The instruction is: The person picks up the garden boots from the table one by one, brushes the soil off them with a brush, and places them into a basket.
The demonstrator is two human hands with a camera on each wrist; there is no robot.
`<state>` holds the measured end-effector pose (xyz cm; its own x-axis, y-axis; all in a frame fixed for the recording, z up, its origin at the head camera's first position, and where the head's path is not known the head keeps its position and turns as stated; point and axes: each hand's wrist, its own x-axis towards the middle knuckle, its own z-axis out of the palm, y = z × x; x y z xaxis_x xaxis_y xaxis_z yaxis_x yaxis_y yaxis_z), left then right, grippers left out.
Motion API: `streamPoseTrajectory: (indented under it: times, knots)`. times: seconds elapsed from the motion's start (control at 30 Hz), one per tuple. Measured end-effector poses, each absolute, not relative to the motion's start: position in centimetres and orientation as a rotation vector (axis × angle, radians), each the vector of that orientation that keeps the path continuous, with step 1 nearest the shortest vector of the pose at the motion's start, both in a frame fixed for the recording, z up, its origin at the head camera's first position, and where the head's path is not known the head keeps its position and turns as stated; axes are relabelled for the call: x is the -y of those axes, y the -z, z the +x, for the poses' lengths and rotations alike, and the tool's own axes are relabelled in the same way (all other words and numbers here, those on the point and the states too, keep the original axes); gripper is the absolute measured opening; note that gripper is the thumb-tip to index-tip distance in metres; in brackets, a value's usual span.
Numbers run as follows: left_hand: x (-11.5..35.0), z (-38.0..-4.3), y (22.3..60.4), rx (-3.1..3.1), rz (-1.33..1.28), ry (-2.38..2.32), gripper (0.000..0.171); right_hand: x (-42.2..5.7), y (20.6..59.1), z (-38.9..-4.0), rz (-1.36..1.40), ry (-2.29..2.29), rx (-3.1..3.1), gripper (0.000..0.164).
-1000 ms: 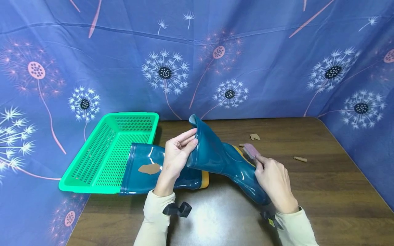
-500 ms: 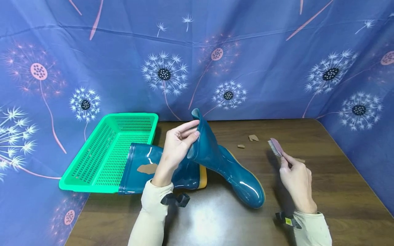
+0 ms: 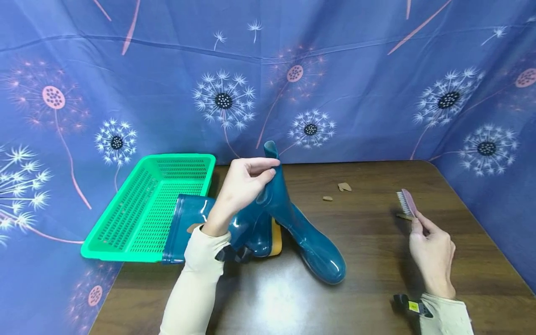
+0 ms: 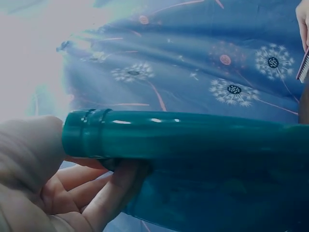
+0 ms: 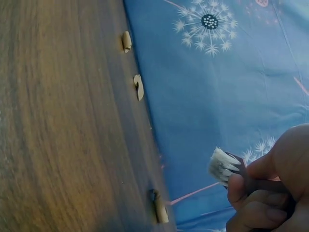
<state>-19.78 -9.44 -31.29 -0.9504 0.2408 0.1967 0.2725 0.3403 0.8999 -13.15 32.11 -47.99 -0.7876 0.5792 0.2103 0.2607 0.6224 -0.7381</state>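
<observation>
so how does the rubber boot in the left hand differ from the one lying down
The held boot is raised at the shaft, pinched by the left hand; the lying boot lies flat, overlapping the green basket in the head view. The lying boot shows a tan patch; none shows on the held boot's visible side. Both are glossy blue rubber boots.

Teal boot (image 3: 309,237), pink white-bristled brush (image 3: 410,203).

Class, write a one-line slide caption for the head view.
Left hand grips a blue rubber boot; right hand holds a white-bristled pink brush.
</observation>
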Motion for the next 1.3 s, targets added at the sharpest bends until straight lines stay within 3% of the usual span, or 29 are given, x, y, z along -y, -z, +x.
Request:
streamPoseTrajectory:
  times: [0.33, 0.5, 0.77, 1.1, 1.3]
  knots:
    - [7.3, -20.9, 29.5, 2.702, -0.581, 1.692, 0.029, -32.8, 48.3, -13.1, -0.668, -1.005, 2.419, 0.044]
    - [6.1, -21.4, 29.1, 2.811, -0.679, 1.426, 0.03, -32.7, 48.6, -13.0, -0.664, -1.015, 2.425, 0.044]
    - [5.4, -21.7, 28.5, 2.868, -0.896, 1.048, 0.048, -32.3, 48.8, -12.9, -0.635, -1.014, 2.403, 0.042]
    - [5.0, -22.0, 28.9, 2.729, -1.082, 0.472, 0.034, -32.3, 48.8, -13.0, -0.635, -1.021, 2.405, 0.043]
    - [4.9, -22.5, 29.2, 2.592, -1.171, 0.422, 0.022, -32.3, 48.8, -13.1, -0.638, -1.032, 2.423, 0.043]
